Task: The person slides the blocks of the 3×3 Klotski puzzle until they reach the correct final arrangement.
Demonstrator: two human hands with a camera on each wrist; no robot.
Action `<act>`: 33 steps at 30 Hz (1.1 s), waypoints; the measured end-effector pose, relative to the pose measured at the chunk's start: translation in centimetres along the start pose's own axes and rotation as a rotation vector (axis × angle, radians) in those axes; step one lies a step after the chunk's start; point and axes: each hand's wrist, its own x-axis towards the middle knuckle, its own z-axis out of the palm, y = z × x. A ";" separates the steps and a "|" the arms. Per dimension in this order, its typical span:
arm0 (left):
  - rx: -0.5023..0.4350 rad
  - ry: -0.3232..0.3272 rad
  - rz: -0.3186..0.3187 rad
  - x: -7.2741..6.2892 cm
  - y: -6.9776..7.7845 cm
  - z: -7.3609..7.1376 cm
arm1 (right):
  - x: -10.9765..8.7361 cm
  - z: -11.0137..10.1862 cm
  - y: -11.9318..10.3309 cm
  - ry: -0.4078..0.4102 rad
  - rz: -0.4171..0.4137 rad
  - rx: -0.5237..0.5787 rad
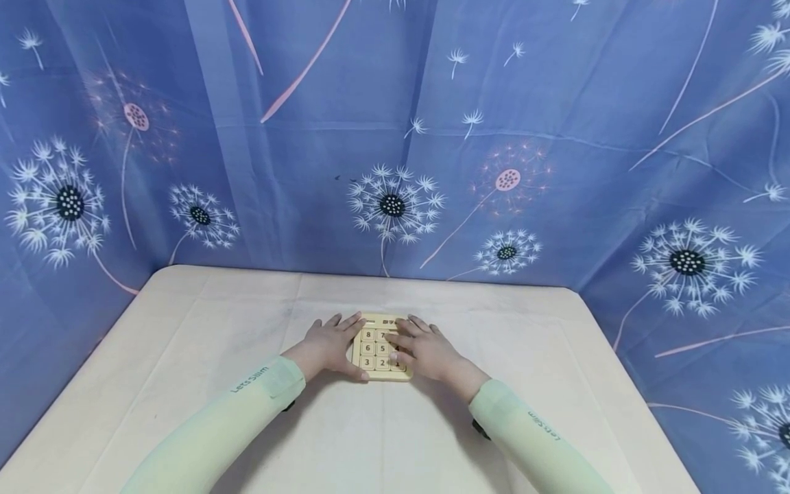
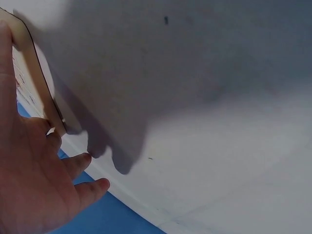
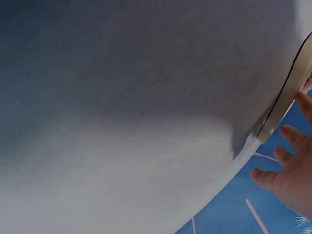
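On the desk (image 1: 518, 322), L hand (image 1: 329, 345) grips the number puzzle (image 1: 382, 348) by its L side; R hand (image 1: 428, 351), unclenched, w/ fingers extended, is over R part.

The number board (image 1: 382, 377) is yellow, with dark numbers on pale yellow squares (image 1: 368, 348). The left sleeve (image 1: 210, 425), at 8 o'clock from it, and the right sleeve (image 1: 533, 439), at 4 o'clock, are pale green with dark letters. The table (image 1: 506, 329) is cream. The blue curtain (image 1: 308, 171) has a white puffball (image 1: 391, 204) with a dotted black middle at 12 o'clock and a pink puffball (image 1: 508, 180) at 1.
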 end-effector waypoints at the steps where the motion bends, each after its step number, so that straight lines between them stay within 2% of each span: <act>1: 0.003 0.001 0.000 0.0 0.0 0.0 | 0.0 0.0 0.0 0.001 0.000 0.003; 10: 0.006 -0.002 -0.003 0.1 -0.1 0.0 | -0.4 -0.4 0.1 -0.008 -0.004 0.006; 24: -0.019 0.005 0.002 0.0 -0.2 0.2 | -3.4 -0.6 1.4 0.016 -0.016 0.022; 33: -0.012 0.001 -0.001 0.1 0.0 0.0 | -4.2 -0.5 1.1 0.025 -0.050 0.037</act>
